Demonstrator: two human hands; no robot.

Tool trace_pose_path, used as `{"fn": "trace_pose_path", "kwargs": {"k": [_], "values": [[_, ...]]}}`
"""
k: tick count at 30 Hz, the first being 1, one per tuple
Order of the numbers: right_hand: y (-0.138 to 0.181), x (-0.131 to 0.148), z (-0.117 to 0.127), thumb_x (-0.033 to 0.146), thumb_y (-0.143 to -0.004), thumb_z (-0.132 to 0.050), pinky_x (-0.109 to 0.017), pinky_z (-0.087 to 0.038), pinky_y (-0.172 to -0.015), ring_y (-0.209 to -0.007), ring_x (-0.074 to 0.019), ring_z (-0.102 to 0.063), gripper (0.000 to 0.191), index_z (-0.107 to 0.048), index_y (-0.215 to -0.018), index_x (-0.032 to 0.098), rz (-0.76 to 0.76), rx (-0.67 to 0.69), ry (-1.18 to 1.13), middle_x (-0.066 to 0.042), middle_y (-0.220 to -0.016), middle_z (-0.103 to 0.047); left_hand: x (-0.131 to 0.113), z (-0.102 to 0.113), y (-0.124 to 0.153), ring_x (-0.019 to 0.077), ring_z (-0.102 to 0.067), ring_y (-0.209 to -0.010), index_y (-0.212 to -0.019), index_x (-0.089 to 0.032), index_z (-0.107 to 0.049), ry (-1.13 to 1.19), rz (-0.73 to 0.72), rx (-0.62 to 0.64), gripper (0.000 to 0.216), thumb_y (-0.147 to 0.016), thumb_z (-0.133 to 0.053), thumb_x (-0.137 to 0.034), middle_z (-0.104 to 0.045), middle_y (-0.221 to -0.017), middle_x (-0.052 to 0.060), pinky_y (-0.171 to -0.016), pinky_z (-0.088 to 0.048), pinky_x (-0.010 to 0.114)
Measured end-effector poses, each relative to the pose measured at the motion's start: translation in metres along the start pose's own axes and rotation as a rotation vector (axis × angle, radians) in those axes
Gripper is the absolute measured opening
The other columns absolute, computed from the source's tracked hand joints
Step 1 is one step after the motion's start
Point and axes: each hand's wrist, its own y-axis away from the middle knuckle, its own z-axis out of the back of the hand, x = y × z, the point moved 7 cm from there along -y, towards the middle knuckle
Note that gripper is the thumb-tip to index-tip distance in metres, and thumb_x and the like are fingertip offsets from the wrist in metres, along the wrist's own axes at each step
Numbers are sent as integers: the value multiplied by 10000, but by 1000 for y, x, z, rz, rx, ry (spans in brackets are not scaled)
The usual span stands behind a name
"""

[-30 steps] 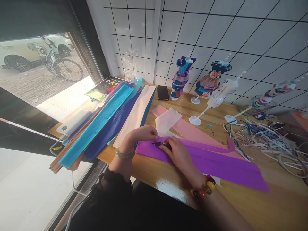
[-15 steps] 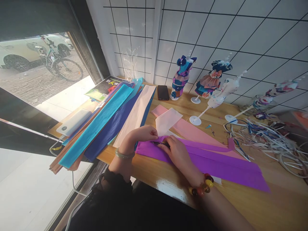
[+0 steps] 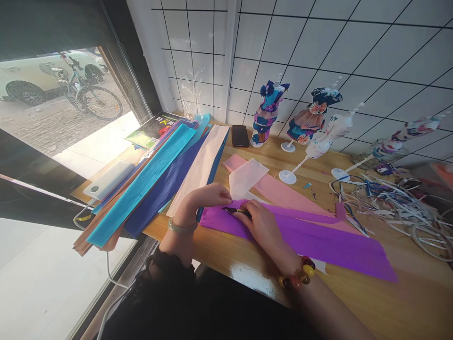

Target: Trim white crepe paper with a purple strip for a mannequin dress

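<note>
A long folded sheet of purple crepe paper (image 3: 329, 245) lies across the table in front of me. My left hand (image 3: 214, 194) pinches its far edge near the left end, fingers closed. Just to the right, my right hand (image 3: 260, 219) is closed around dark scissors (image 3: 230, 209), whose tips point left over the purple paper. The handles are mostly hidden under my fingers. A narrow purple strip runs along the sheet's far side, with pink paper (image 3: 286, 191) beneath it. A pale pink piece (image 3: 246, 177) lies just beyond my hands.
Blue, turquoise and brown paper strips (image 3: 141, 189) are piled at left beside a white power bank (image 3: 109, 179). A phone (image 3: 240, 136) lies by the tiled wall. Several small dress forms (image 3: 266, 115) stand along the back. Tangled paper scraps (image 3: 389, 208) cover the right side.
The scissors have shifted slightly and more of their blades shows above the purple paper. My right hand has moved a little to the right; my left hand stays nearly still.
</note>
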Motion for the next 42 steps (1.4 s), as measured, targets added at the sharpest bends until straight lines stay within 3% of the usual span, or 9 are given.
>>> {"fn": "trace_pose_path", "kwargs": {"k": [8,21,34,42], "values": [[-2,-1,-2,455,-859,-483,-319,-432,-711,-786,-199,-572,277,-589,-850,199,13,12,16,-56,-823,-616,10,3,-1,85,-370,-547,-645,-147,-578,-31,30,-33,125,-689,-503,-236,-465,-587,-32,-517,-276,223],[-10,7,-8,497,-859,-457,-318,-423,-690,-795,-203,-575,322,-571,-830,197,37,12,13,-58,-831,-613,3,-2,-2,77,-289,-513,-560,-152,-459,-6,-16,37,145,-690,-468,-217,-356,-537,-38,-492,-214,238],[-8,7,-11,499,-860,-454,-306,-422,-694,-774,-191,-568,322,-562,-827,197,11,25,-12,-51,-821,-608,0,2,-1,73,-298,-510,-566,-144,-546,22,23,-15,127,-651,-514,-232,-376,-523,-40,-506,-192,247],[-7,7,-11,495,-860,-456,-310,-425,-694,-770,-195,-575,319,-565,-806,200,18,18,2,-51,-811,-613,3,2,0,75,-295,-521,-549,-145,-507,17,23,-28,140,-658,-505,-232,-373,-545,-36,-506,-200,247]]}}
